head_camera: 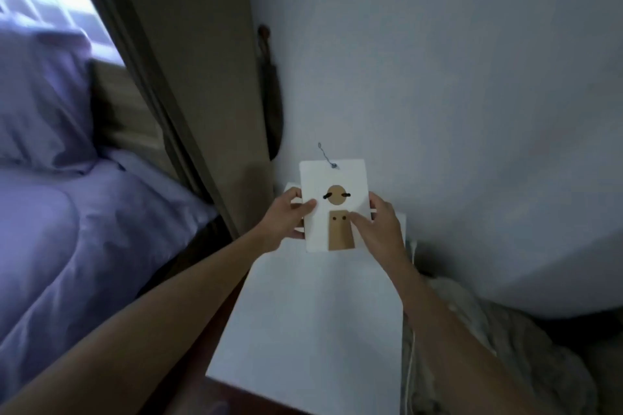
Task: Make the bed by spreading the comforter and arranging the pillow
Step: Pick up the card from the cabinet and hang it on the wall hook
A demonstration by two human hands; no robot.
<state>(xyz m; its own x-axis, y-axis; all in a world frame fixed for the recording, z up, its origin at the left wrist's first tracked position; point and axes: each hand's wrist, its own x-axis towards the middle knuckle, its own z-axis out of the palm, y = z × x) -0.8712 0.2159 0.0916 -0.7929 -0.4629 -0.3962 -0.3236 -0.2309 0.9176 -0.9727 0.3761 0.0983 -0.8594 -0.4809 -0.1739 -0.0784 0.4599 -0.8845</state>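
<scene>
I hold a white card [332, 178] with a brown circle and a brown tab on it over a white nightstand [313, 330]. My left hand [286, 221] grips the card's left edge, thumb on its face. My right hand [379, 226] holds the right edge, fingers lying on the front. A short thread sticks up from the card's top. On the left lies the bed with a purple comforter [67, 246] spread over it and a purple pillow [40, 94] propped at the head.
A brown curtain [188, 77] hangs between bed and nightstand. A dark object [271, 91] hangs on the pale wall behind. Rumpled grey-beige fabric [488, 347] lies right of the nightstand. A window glows at top left.
</scene>
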